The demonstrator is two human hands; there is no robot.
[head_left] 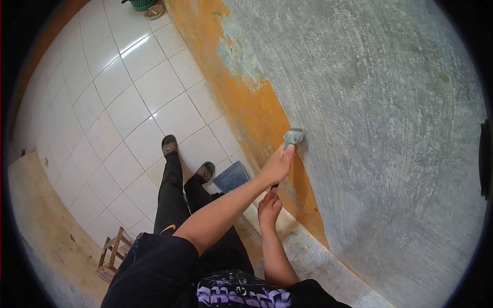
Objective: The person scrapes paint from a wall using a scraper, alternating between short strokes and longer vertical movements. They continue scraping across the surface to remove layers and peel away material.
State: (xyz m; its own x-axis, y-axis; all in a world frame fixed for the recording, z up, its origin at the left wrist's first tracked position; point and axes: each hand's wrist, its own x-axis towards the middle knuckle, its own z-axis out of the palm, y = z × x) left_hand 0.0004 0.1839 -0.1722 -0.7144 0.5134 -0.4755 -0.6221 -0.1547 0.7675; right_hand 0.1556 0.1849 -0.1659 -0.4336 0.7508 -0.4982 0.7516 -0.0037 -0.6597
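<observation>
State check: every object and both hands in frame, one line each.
left hand: shut on scraper, pressing it to the wall
right hand: below the left, on the scraper's lower handle; grip unclear
scraper: blade against the wall at the paint edge
wall: mostly bare grey, an orange paint strip remaining
blue tray: flat on the floor
wooden stool: upright on the tiles
green basket: on the floor, cut off by the frame
</observation>
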